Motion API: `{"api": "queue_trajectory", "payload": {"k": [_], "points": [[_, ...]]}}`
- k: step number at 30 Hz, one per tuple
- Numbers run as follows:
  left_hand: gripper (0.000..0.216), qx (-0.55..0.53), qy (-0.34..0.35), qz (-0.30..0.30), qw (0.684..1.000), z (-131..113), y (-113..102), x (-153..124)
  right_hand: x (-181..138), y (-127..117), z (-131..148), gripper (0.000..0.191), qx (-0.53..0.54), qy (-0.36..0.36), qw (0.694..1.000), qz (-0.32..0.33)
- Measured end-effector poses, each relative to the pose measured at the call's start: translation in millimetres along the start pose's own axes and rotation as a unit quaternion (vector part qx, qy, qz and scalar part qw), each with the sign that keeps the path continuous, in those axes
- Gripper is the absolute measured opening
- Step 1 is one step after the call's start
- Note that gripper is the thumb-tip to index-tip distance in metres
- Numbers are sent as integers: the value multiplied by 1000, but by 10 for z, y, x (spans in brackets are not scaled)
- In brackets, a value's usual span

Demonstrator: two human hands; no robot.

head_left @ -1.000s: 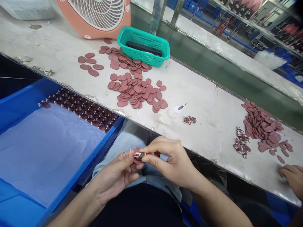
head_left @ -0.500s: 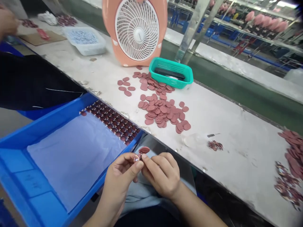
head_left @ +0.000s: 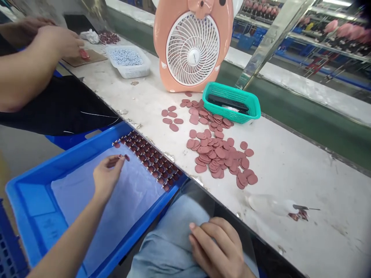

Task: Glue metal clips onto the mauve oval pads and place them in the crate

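My left hand [head_left: 108,174] reaches over the blue tray [head_left: 27,177], its thumb and fingertips pinching a small dark red oval piece [head_left: 126,157]. Below that piece lies a blue-lavender sheet [head_left: 107,200] lining the tray. Rows of similar dark red pieces [head_left: 150,156] with pale metallic ends fill the tray's side nearest the table. One more piece [head_left: 116,144] sits at the start of another row, close to my fingers. My right hand [head_left: 218,247] rests over my lap with fingers loosely extended and nothing visible in it.
On the white table [head_left: 290,154] lies a pile of flat reddish ovals [head_left: 217,152]. Behind it stand a green basket [head_left: 255,106] with dark items and an orange fan [head_left: 164,46]. A white tub [head_left: 136,71] of small bits is farther left. A co-worker's hands [head_left: 58,40] are at the upper left.
My hands have parted. The left has carried the red piece leftward over the tray; the right has dropped to my lap. The view has shifted left, and the co-worker's arms show more.
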State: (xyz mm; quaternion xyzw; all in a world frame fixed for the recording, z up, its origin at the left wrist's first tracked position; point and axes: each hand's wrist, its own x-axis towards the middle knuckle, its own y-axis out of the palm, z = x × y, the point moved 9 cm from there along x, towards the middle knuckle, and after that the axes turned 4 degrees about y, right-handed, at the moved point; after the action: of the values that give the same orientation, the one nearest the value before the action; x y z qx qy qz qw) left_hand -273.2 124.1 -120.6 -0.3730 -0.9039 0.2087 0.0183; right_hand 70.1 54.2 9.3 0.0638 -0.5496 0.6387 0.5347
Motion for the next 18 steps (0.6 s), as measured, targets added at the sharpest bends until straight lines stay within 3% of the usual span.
{"api": "queue_trajectory", "payload": {"k": [3,6,13,18], "points": [[25,119,22,10,993,35,-16,483,-44,-12,-79,17,-16,20,1000,7],[32,198,22,26,980,106,28,769,-80,23,-114,15,-22,32,999,12],[36,274,23,87,958,297,131,1066,-127,82,-172,11,-29,51,998,-9],[36,293,25,92,951,422,157,1202,-142,55,-204,11,-31,58,998,-9]]}}
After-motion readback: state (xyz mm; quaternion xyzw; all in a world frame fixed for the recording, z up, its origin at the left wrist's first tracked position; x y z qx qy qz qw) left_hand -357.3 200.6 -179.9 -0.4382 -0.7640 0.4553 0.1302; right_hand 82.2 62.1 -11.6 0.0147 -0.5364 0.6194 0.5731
